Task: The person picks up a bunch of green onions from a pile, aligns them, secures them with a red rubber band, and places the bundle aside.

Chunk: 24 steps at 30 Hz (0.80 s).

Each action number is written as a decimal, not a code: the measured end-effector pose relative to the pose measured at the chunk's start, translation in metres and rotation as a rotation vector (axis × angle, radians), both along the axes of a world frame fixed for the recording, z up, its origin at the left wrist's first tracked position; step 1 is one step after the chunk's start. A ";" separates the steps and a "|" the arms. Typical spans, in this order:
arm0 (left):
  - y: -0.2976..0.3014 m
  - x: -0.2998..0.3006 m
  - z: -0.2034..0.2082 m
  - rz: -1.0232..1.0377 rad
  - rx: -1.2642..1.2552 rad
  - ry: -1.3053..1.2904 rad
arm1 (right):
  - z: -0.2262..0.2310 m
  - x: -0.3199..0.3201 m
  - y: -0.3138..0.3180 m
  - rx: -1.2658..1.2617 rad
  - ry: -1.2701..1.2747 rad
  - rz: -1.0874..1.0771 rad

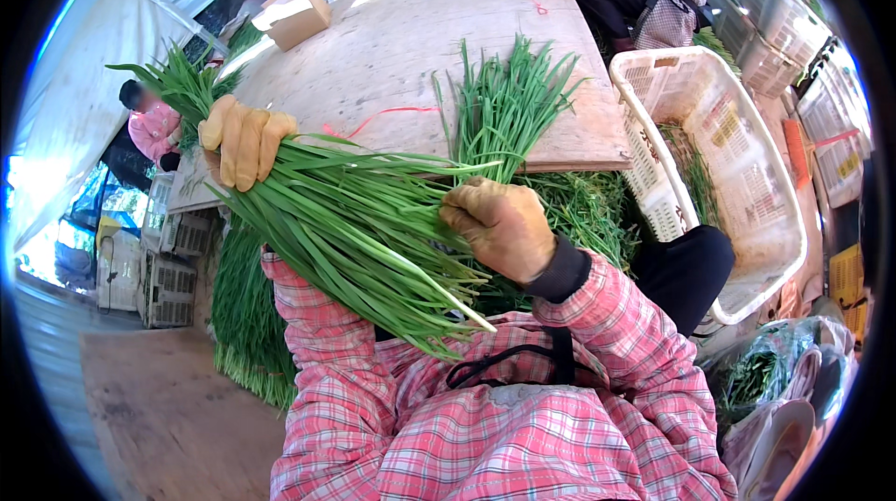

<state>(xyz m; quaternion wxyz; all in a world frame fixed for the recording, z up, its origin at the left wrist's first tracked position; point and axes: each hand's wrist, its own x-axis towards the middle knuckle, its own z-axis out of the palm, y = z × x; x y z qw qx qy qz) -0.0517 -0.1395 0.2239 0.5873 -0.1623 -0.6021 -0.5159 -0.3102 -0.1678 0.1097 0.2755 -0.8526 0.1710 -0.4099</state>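
A large bunch of green garlic chives (345, 221) lies across in front of me, slanting from upper left to lower right. My left hand (245, 141), in a tan glove, is wrapped round it near its upper left part, and leaves stick out beyond the fist. At the bunch's right side is my right hand (504, 225), also gloved, with fingers curled closed on some of the stalks; its fingertips are partly hidden. One pale stalk lies diagonally over the others. Just beyond my right hand, a smaller pile of chives (509, 109) rests on the wooden board.
The wooden board (392, 53) carries a cardboard box (294, 14) and red string (387, 113). At right stands a white plastic crate (775, 183). More chives (247, 314) are heaped at my left. Other people sit at the far side and far left.
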 end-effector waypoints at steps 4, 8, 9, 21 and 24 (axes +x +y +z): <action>0.023 0.013 0.002 0.048 0.001 0.060 | -0.028 -0.035 -0.007 0.444 -0.085 -0.007; 0.038 0.072 -0.004 0.054 -0.118 0.036 | -0.068 -0.117 -0.012 0.943 -0.011 -0.183; 0.039 0.079 -0.003 0.052 -0.149 0.032 | -0.092 -0.137 -0.018 1.002 0.003 -0.269; -0.009 0.017 0.025 -0.253 -0.255 -0.112 | -0.019 -0.038 -0.010 0.084 0.041 0.129; 0.003 0.008 0.024 -0.088 -0.124 0.008 | -0.033 -0.031 -0.006 0.402 0.243 0.298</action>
